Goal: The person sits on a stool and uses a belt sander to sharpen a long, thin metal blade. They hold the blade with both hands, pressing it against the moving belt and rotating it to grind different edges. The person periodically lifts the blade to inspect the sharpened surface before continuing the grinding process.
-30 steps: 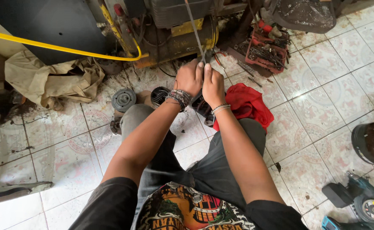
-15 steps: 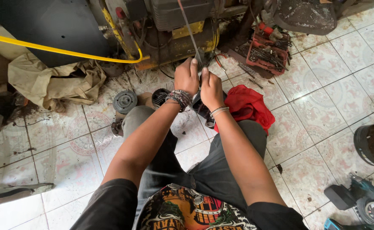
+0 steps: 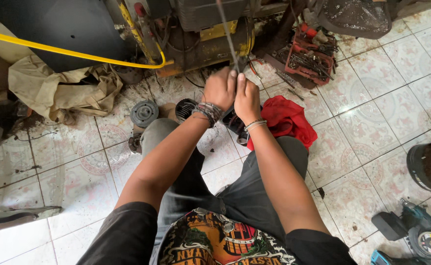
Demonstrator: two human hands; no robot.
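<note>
Gripping a thin metal rod (image 3: 227, 34), the left hand (image 3: 219, 88) and right hand (image 3: 246, 98) press together, both clamped on it. A red cloth (image 3: 286, 120) lies just beside them on the tiled floor (image 3: 372, 122).

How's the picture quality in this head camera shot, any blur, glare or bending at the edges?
Head view: soft, even daylight with only faint shadows under the arms; mild sheen on the patterned white floor tiles at right, none blown out. The left hand and right hand are slightly motion-blurred around the thin dark metal rod they grip. Wide-angle distortion bends the tile lines and yellow hose near the edges.
</note>
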